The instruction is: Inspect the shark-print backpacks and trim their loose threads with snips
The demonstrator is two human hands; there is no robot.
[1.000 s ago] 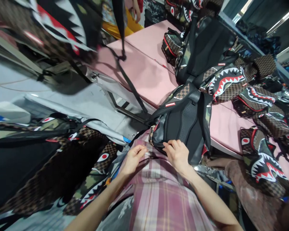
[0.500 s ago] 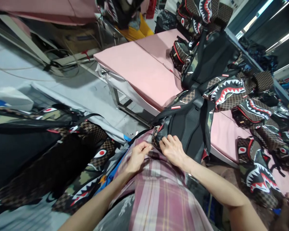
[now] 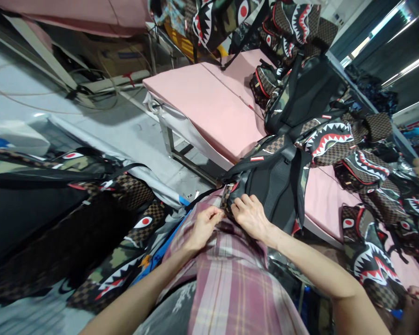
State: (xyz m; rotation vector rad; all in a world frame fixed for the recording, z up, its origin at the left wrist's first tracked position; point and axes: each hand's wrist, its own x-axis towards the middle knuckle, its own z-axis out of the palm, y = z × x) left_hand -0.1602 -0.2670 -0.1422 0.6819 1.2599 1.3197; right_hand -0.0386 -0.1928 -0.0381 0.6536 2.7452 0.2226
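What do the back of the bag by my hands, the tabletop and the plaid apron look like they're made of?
Bag back: probably padded synthetic fabric or mesh, matte black with raised panels. Tabletop: smooth pink sheet, perhaps vinyl, softly shiny; the core is hidden. Plaid apron: woven cloth, likely cotton or a blend, matte with soft folds.

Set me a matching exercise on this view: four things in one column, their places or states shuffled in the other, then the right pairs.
1. Person's left hand
2. Person's right hand
3. Pink-topped table
4. Pink and white plaid cloth

A. Between the forearms, down the person's front
B. Fingers curled, at the black padded backpack's lower end
C. Bears bags with shark-mouth prints
D. Thumb and forefinger pinched together

Pairs: 1-D, 2-B, 3-C, 4-A
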